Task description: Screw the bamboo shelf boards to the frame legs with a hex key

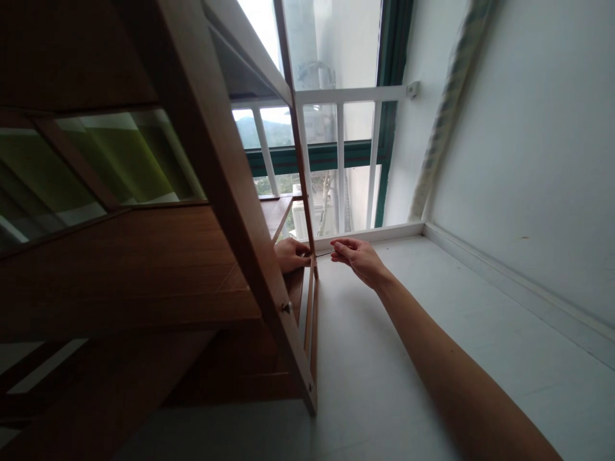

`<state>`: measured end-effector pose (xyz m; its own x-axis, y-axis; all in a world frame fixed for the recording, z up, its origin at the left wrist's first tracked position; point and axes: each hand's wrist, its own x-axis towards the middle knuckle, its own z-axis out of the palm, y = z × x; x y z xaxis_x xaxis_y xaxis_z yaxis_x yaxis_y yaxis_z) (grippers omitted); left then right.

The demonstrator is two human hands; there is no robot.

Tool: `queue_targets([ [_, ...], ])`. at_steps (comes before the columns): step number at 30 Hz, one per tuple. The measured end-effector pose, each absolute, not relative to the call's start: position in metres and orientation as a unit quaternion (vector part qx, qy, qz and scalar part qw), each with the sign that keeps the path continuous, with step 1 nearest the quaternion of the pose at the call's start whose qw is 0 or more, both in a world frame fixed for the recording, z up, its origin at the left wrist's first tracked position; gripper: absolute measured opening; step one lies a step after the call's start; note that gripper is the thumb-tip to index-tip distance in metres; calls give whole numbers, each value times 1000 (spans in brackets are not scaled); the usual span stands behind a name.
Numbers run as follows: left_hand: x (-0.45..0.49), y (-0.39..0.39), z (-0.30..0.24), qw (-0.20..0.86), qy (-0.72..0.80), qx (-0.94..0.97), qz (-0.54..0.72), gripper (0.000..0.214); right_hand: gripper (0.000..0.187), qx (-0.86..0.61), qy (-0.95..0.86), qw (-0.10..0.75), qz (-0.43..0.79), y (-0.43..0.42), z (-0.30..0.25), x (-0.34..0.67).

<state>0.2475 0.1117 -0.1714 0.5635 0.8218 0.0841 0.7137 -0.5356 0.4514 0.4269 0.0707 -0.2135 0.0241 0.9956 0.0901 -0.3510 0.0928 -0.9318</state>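
Note:
A brown wooden shelf unit [225, 192] fills the left half of the view, standing on a pale floor. My left hand [291, 254] shows behind the unit's side frame, fingers curled round the far upright post [307, 237] near a lower shelf. My right hand [356, 256] reaches forward on an outstretched arm just to the right of that post, close to it but apart from it. Its fingers are curled loosely and nothing shows in them. Most of my left arm is hidden by the shelves.
A tall window with a white railing [346, 96] stands behind the unit. A pale wall [528, 160] with a skirting board runs along the right. A rolled curtain [446, 115] hangs in the corner. Open floor [384, 358] lies right of the unit.

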Motion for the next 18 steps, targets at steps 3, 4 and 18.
queue_targets([
  [3, 248, 112, -171, 170, 439, 873, 130, 38, 5, -376, -389, 602, 587, 69, -214, 430],
  [4, 249, 111, -170, 170, 440, 873, 125, 37, 5, -378, -378, 601, 594, 68, -215, 431],
  [18, 248, 110, -169, 191, 446, 866, 124, 38, 29, -344, -474, 606, 538, 75, -239, 440],
])
